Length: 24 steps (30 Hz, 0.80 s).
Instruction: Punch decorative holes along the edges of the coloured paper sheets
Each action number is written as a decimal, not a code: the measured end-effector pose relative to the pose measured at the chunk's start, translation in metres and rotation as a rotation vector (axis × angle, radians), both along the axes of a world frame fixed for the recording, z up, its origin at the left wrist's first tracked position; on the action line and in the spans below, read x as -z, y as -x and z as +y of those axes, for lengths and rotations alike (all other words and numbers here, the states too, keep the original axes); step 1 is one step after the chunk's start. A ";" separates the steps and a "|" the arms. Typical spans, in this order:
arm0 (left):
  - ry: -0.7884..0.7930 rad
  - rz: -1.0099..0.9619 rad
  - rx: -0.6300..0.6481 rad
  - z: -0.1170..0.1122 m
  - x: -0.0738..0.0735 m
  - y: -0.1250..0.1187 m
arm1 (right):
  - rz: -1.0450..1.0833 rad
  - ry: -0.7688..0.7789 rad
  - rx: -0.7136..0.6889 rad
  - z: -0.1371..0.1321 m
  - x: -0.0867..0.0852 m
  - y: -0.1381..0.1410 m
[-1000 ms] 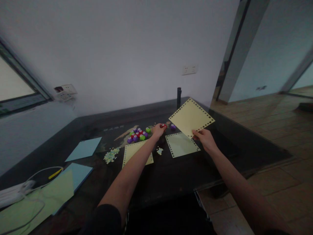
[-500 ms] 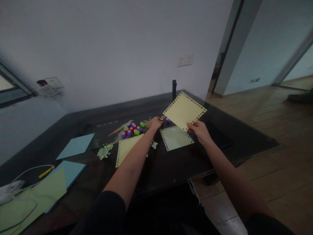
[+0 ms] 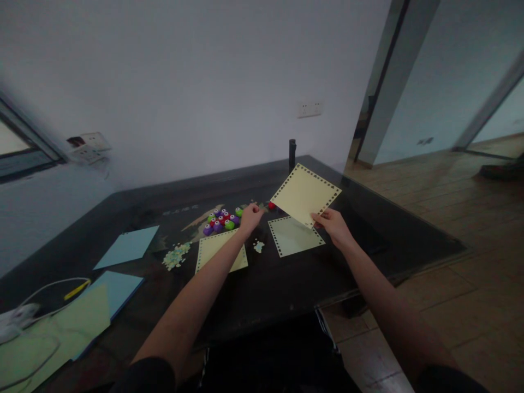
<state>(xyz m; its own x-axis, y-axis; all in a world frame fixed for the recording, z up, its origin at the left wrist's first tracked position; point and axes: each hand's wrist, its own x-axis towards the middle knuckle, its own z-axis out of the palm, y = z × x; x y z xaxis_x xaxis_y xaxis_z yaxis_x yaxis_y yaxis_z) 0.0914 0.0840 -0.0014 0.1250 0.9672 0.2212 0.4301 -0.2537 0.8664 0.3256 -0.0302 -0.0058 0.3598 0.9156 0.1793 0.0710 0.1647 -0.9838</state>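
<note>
My right hand [image 3: 332, 222] pinches the lower corner of a yellow paper sheet [image 3: 307, 195], holding it tilted above the table. Small dark cut-outs run along this sheet's edges. Under it lies a pale sheet [image 3: 297, 237] with similar punched edges. My left hand [image 3: 250, 216] is closed just right of a cluster of green, purple and red craft paper punches [image 3: 221, 219]; whether anything is between its fingertips I cannot make out. A single red punch [image 3: 272, 206] stands between my left hand and the raised sheet. Another punched yellow sheet [image 3: 210, 252] lies partly beneath my left forearm.
Paper bits form a pile [image 3: 177, 255] at left and a smaller heap [image 3: 258, 246] near the middle. Blue sheets [image 3: 126, 246], more yellow paper [image 3: 77, 325] and a white cable [image 3: 41, 289] lie at left. A black upright object [image 3: 292, 154] stands at the back edge.
My left hand has drawn back leftward from the red punch, which now stands uncovered. The raised sheet has shifted slightly left and down in view, and the purple punch beside the red one is hidden.
</note>
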 end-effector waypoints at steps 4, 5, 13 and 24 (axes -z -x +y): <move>-0.043 -0.040 0.029 -0.036 0.004 0.013 | -0.034 0.036 -0.036 0.000 0.003 0.001; -0.039 -0.053 0.025 -0.044 0.005 0.013 | -0.049 0.047 -0.050 0.000 0.003 0.002; -0.111 -0.253 0.056 -0.068 0.006 0.015 | -0.131 0.160 -0.174 -0.004 0.005 0.002; -0.021 -0.367 0.137 -0.073 0.008 0.013 | -0.135 0.154 -0.197 -0.003 0.006 0.004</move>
<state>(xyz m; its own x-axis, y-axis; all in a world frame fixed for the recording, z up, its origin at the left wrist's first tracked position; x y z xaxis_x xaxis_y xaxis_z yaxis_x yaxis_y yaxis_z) 0.0787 0.0112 -0.0092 0.1618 0.9417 0.2951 0.0536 -0.3070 0.9502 0.3217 -0.0327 -0.0122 0.1550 0.9856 0.0673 0.1845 0.0381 -0.9821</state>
